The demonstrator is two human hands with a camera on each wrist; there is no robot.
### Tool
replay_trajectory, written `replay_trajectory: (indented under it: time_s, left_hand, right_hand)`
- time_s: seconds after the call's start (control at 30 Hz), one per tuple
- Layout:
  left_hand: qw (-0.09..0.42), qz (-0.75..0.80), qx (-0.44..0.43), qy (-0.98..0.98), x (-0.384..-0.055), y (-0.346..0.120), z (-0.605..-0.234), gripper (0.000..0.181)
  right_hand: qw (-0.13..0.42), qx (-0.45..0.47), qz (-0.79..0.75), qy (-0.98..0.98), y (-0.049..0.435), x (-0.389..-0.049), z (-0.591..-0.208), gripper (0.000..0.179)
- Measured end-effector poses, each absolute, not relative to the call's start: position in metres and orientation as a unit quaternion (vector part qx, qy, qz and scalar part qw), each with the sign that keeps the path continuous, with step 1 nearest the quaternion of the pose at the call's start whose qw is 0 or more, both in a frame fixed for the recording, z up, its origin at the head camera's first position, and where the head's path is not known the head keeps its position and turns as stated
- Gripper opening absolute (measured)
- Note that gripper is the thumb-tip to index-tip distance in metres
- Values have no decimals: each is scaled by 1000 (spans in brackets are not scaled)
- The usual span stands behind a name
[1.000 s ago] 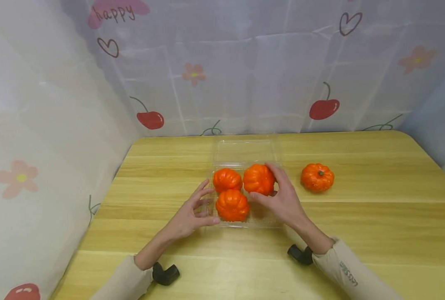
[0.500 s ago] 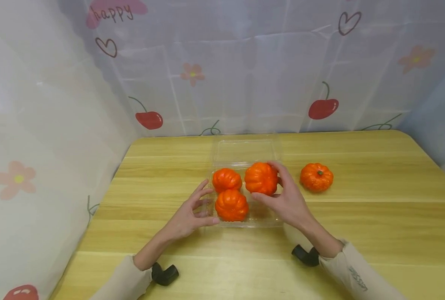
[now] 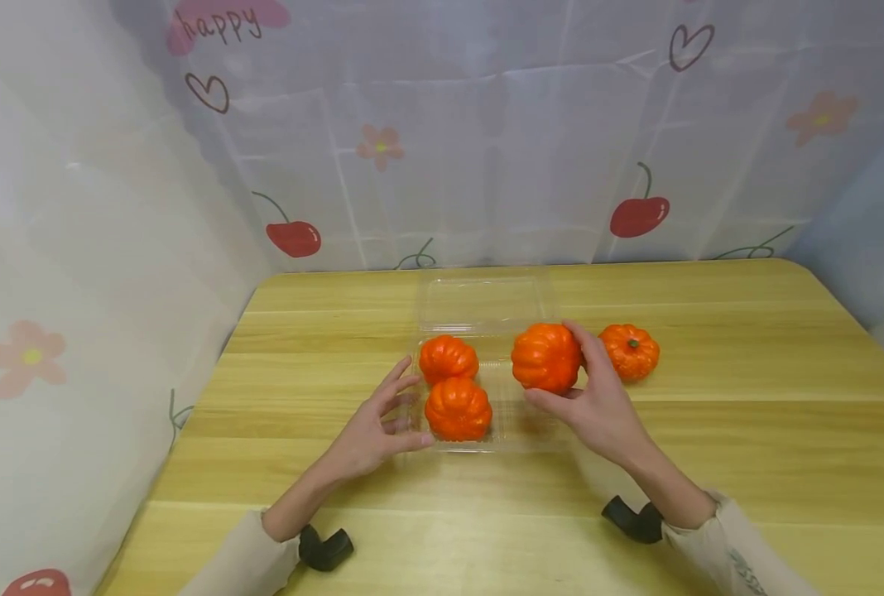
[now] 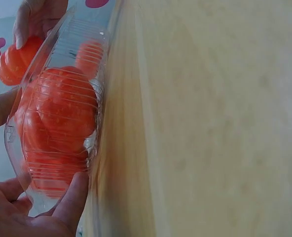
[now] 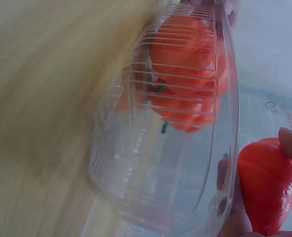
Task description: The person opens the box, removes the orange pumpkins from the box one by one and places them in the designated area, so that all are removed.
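Note:
A small orange pumpkin [image 3: 546, 358] is gripped by my right hand [image 3: 607, 406], thumb at its near side and fingers around its right. In the head view it overlaps the right half of a clear plastic container [image 3: 520, 437]; the right wrist view shows it above the rim. Two more pumpkins lie in the container's left half, one at the back [image 3: 448, 358] and one in front [image 3: 458, 410]. My left hand [image 3: 366, 432] holds the container's left end, thumb at the near corner and fingers along the side.
Right of the container a bumpy orange pumpkin [image 3: 630, 353] with a green stem sits on the wooden table [image 3: 770, 463]. The container's clear lid [image 3: 484, 303] lies open toward the back. A printed curtain [image 3: 487, 149] hangs behind the table's far edge.
My right hand has moved to the right with its pumpkin, away from the two pumpkins in the container. The left hand has stayed at the container's left end.

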State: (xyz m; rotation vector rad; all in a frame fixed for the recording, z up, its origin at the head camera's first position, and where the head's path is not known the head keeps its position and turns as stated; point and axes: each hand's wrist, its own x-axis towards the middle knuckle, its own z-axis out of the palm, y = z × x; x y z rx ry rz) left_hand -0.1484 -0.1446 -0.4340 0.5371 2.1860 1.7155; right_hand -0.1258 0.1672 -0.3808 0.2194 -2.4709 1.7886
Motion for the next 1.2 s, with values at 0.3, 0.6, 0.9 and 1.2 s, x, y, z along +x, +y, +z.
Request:
replay_trajectory:
  time_s: [0.3,0.6,0.9,1.2]
  left_hand:
    - [161,605,192,756,-150,-145,-434,89]
    - [163,602,191,758,-150,-146,-434,89]
    - [163,598,188,762,-150,-146,-436,90]
    - [168,598,187,761,-150,-146,-434,91]
  right_hand:
    - [70,79,631,-769,175,-120,-381,68]
    - [107,92,629,-765,180,-117,-382,53]
    - [115,73,586,-799,191,-110,-379,67]
    - [120,83,573,-806,198,-105,-378,60]
